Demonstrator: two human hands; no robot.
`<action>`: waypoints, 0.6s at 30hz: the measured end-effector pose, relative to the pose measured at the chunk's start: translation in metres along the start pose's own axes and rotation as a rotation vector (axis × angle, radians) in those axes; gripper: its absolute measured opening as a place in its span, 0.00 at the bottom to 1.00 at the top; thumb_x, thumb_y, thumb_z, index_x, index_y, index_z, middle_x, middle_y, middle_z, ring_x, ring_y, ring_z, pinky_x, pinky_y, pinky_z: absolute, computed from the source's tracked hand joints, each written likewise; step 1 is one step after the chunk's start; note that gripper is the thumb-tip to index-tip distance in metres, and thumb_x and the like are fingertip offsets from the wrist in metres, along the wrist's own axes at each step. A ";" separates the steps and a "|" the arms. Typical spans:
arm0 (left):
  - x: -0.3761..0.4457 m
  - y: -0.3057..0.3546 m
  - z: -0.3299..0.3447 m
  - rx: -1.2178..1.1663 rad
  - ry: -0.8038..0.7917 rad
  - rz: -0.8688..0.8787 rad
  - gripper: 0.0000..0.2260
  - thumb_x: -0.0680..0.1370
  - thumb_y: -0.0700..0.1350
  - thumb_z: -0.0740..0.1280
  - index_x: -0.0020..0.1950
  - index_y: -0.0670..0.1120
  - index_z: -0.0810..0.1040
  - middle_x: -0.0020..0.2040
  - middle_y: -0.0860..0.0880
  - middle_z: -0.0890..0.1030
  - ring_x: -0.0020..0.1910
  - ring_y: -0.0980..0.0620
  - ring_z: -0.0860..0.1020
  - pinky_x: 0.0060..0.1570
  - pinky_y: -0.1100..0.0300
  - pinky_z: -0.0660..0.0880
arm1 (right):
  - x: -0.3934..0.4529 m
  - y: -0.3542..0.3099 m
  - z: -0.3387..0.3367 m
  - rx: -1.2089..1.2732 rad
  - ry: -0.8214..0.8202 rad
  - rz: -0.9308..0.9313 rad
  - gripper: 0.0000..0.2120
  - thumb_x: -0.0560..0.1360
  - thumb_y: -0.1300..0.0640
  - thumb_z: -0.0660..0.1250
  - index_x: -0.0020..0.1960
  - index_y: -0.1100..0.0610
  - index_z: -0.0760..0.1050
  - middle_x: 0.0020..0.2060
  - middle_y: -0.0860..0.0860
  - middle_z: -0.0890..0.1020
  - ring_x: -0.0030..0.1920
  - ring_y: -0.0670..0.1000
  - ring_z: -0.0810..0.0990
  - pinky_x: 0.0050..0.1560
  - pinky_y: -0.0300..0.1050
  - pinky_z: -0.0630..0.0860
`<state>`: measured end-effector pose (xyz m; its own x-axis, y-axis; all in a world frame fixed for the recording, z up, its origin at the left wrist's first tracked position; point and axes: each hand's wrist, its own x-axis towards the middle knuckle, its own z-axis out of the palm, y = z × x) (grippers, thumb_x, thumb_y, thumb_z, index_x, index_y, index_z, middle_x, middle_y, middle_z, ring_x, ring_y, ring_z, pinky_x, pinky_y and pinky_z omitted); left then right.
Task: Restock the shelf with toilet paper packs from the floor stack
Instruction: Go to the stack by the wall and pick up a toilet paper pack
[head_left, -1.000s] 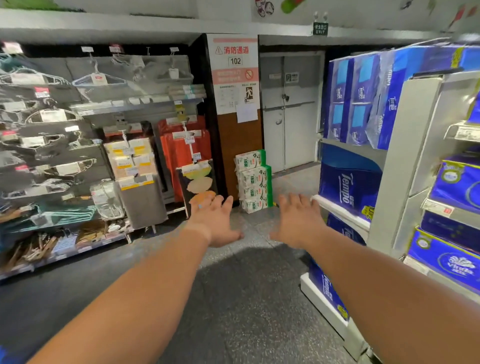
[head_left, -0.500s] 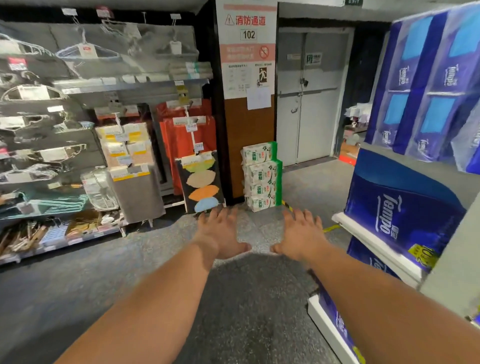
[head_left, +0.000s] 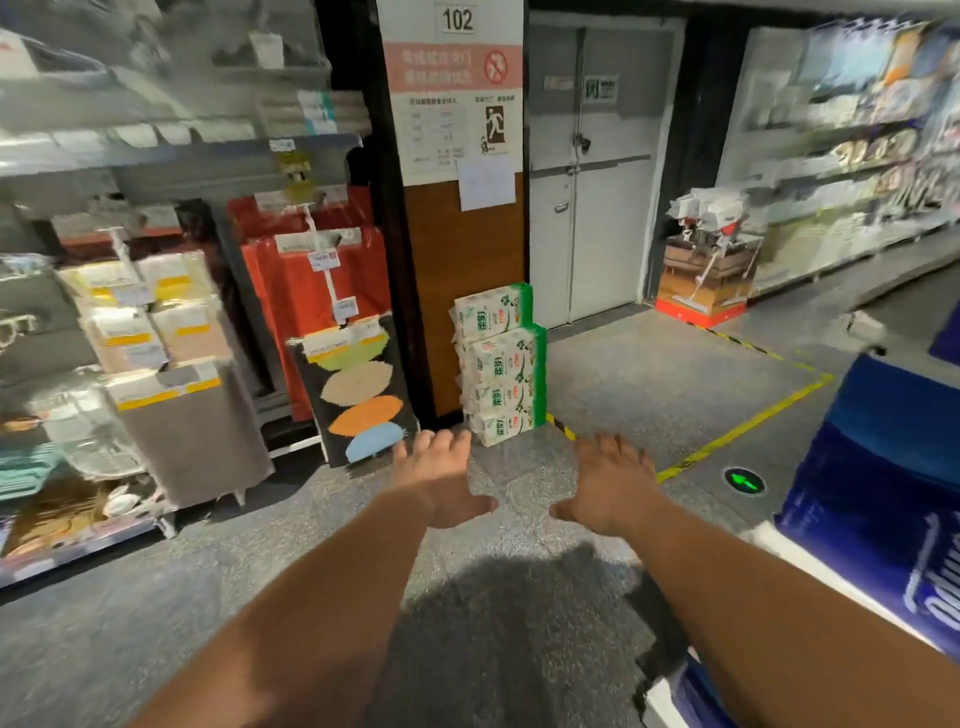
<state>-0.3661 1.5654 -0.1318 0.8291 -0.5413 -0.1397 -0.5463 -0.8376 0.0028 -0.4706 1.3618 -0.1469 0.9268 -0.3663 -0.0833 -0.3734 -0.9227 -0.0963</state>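
Note:
A floor stack of white-and-green paper packs (head_left: 500, 366) stands against a brown pillar ahead of me. My left hand (head_left: 442, 477) and my right hand (head_left: 609, 480) are stretched forward, palms down, fingers straight, holding nothing. Both hover over the floor short of the stack, the left one just below its bottom left corner. Large blue toilet paper packs (head_left: 883, 493) sit on a white shelf (head_left: 779, 540) at my right.
Racks of mats and household goods (head_left: 171, 364) line the left side. A grey double door (head_left: 592, 171) is behind the pillar. A cardboard mop display (head_left: 709, 260) stands right of the door. Yellow floor tape (head_left: 743, 421) crosses the grey floor.
I have moved forward and turned right; the stack of packs is closer and larger. The blue shelf has slid to the right edge. Both hands stay open and extended.

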 end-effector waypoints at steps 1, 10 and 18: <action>0.027 -0.008 -0.005 -0.005 0.008 0.003 0.49 0.75 0.73 0.64 0.85 0.48 0.48 0.83 0.46 0.55 0.82 0.42 0.52 0.78 0.35 0.50 | 0.024 -0.002 -0.002 0.013 0.018 0.012 0.51 0.72 0.30 0.69 0.82 0.54 0.50 0.80 0.58 0.58 0.80 0.62 0.54 0.78 0.65 0.53; 0.255 -0.023 -0.018 0.042 -0.024 0.078 0.48 0.75 0.72 0.64 0.85 0.48 0.48 0.83 0.46 0.56 0.81 0.41 0.53 0.78 0.36 0.51 | 0.232 0.019 0.005 0.025 0.037 0.082 0.48 0.71 0.28 0.69 0.80 0.52 0.55 0.76 0.55 0.64 0.78 0.60 0.58 0.77 0.62 0.57; 0.464 -0.015 -0.027 -0.001 -0.021 0.041 0.48 0.75 0.72 0.64 0.84 0.49 0.48 0.82 0.46 0.58 0.80 0.42 0.55 0.78 0.37 0.53 | 0.451 0.074 -0.006 0.035 -0.004 0.052 0.48 0.71 0.30 0.70 0.80 0.52 0.55 0.76 0.55 0.63 0.78 0.61 0.56 0.77 0.62 0.55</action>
<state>0.0305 1.3251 -0.1698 0.8036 -0.5733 -0.1600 -0.5794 -0.8150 0.0103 -0.0805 1.1274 -0.1859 0.9058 -0.4134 -0.0932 -0.4226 -0.8975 -0.1262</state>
